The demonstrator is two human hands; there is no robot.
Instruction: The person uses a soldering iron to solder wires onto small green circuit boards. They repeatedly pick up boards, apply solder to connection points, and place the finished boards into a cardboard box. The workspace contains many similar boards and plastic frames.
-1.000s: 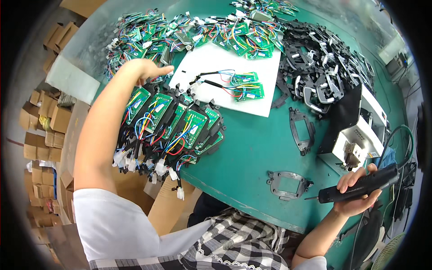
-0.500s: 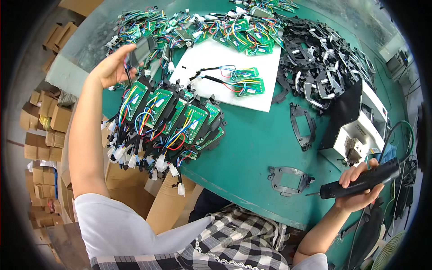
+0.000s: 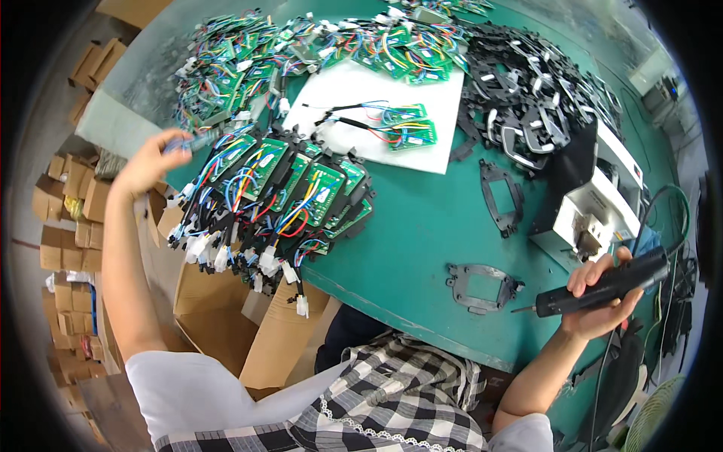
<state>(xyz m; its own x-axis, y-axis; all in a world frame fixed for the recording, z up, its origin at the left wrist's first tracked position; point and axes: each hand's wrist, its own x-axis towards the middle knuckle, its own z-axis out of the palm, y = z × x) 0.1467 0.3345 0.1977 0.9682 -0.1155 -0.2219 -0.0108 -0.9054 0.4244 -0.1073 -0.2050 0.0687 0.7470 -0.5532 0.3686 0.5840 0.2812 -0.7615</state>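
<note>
- Four o'clock: the right hand [image 3: 599, 301] grips a black corded screwdriver [image 3: 602, 288], its tip just beside a black frame [image 3: 456, 285] on the green table [image 3: 399, 248].
- Ten o'clock: the left hand [image 3: 151, 163] pinches a blurred part [image 3: 198, 140] near stacked wired circuit boards [image 3: 320, 194].
- Twelve o'clock: two loose boards [image 3: 414, 135] lie on a white sheet [image 3: 339, 87].
- Farther, eleven o'clock: a board heap [image 3: 305, 53]; two o'clock: piled black frames [image 3: 535, 98].
</note>
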